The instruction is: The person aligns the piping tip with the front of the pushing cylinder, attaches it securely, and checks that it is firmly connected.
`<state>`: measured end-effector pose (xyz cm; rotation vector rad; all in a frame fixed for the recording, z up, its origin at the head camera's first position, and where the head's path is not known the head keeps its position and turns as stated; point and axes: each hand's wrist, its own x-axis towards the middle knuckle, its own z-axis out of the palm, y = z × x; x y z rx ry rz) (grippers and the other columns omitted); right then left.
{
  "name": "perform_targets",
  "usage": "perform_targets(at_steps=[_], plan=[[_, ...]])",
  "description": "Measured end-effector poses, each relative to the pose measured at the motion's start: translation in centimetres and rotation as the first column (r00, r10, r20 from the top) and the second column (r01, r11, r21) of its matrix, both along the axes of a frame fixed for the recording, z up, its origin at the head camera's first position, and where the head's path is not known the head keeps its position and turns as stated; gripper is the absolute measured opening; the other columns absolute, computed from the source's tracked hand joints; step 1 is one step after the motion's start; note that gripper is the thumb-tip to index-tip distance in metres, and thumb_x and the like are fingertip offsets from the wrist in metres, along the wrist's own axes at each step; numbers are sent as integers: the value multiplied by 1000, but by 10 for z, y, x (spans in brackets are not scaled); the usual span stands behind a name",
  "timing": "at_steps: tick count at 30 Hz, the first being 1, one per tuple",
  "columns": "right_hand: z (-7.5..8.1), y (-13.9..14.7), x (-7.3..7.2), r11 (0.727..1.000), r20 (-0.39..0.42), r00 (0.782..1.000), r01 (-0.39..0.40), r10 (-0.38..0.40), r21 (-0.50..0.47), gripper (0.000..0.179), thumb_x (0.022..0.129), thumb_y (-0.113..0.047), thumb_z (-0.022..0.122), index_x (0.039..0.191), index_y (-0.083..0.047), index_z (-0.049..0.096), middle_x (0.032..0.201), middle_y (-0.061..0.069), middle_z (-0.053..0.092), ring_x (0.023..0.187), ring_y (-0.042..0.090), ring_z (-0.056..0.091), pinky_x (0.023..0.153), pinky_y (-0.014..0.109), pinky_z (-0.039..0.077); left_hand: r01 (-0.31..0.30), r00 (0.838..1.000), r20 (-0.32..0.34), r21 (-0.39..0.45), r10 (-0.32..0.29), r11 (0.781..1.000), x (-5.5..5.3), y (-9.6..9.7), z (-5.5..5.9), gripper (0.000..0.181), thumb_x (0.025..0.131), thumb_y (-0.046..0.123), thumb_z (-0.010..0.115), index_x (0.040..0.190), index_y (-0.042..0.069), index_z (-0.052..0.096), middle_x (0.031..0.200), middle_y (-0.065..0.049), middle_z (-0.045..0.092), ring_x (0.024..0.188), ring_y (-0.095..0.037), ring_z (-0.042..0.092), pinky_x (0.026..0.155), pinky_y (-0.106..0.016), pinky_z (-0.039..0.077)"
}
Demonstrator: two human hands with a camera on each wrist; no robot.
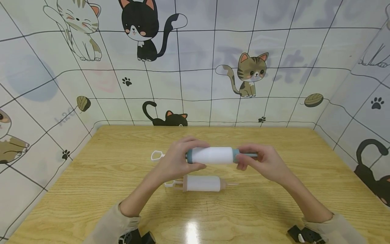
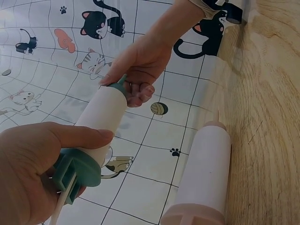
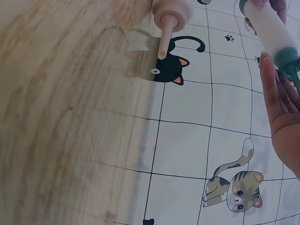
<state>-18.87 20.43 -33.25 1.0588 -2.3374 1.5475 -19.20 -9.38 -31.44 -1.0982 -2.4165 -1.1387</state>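
Note:
A white syringe-like tube (image 1: 212, 155) with teal ends hangs above the table, level and crosswise in the head view. My left hand (image 1: 179, 156) grips it around its teal plunger end, the thumb lying along the white barrel in the left wrist view. A white loop handle (image 1: 157, 155) sticks out beyond that hand. At the other end, my right hand (image 1: 264, 161) pinches the teal cap (image 1: 236, 156), from which a thin teal nozzle (image 1: 251, 155) points right. Nearer me on the table lies a second syringe-like tube (image 1: 203, 183), white with beige-pink ends and a thin nozzle.
The wooden table (image 1: 106, 169) carries the second tube close below both hands. A cat-patterned cloth (image 1: 198, 84) rises behind the table and along both sides. Wrist cameras (image 1: 306, 234) sit at the sleeves.

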Motion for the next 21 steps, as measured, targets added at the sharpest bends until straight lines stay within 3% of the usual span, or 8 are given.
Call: perform_targets(at_steps=[6, 15, 21], plan=[[-2, -1, 0, 999, -27, 999, 36, -37, -28, 33, 89, 11, 69, 121, 3, 63, 109, 8, 72, 97, 15, 71, 72, 33, 60, 0, 1000, -2, -4, 0, 1000, 0, 1, 0, 49, 73, 8, 91, 119, 10, 72, 116, -6, 68, 101, -22, 63, 83, -36, 54], [-3, -1, -2, 995, -120, 990, -85, 78, -51, 47, 80, 18, 74, 123, 2, 63, 117, 11, 67, 101, 18, 70, 82, 33, 58, -8, 1000, 12, -4, 8, 1000, -1, 0, -1, 50, 73, 8, 91, 119, 10, 72, 115, -5, 68, 101, -22, 64, 84, -36, 54], [-3, 0, -4, 995, -135, 987, -95, 90, -31, 48, 80, 20, 73, 124, 2, 63, 118, 11, 67, 103, 16, 69, 84, 31, 57, -11, 1000, 21, 4, 11, 1000, -3, 0, -1, 50, 73, 7, 90, 119, 11, 72, 114, -4, 68, 101, -22, 63, 84, -36, 54]])
